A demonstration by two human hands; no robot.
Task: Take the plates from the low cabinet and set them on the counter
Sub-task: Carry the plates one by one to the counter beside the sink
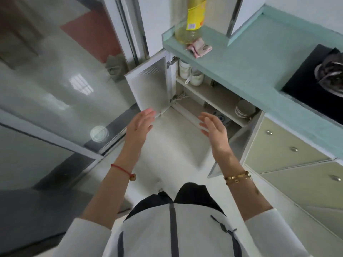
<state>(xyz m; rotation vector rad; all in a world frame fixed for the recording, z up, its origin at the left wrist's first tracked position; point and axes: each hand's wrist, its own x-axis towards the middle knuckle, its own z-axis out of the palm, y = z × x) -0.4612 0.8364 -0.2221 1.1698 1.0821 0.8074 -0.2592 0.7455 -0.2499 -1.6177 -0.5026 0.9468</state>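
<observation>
The low cabinet (213, 95) stands with both doors swung wide under the pale green counter (246, 64). A stack of white plates (244, 109) rests on its shelf at the right end, partly hidden by the counter edge. White bowls (191, 73) sit at the shelf's left end. My left hand (141, 125) and my right hand (213, 128) are held out in front of the cabinet, palms facing each other, fingers spread, holding nothing. Both hands are short of the shelf and apart from the plates.
The left cabinet door (150, 86) juts out beside my left hand; the right door (239, 141) stands by my right wrist. On the counter are an oil bottle (193, 21) and a pink cloth (199, 49). A black hob (319, 82) lies at right, drawers (289, 145) below it.
</observation>
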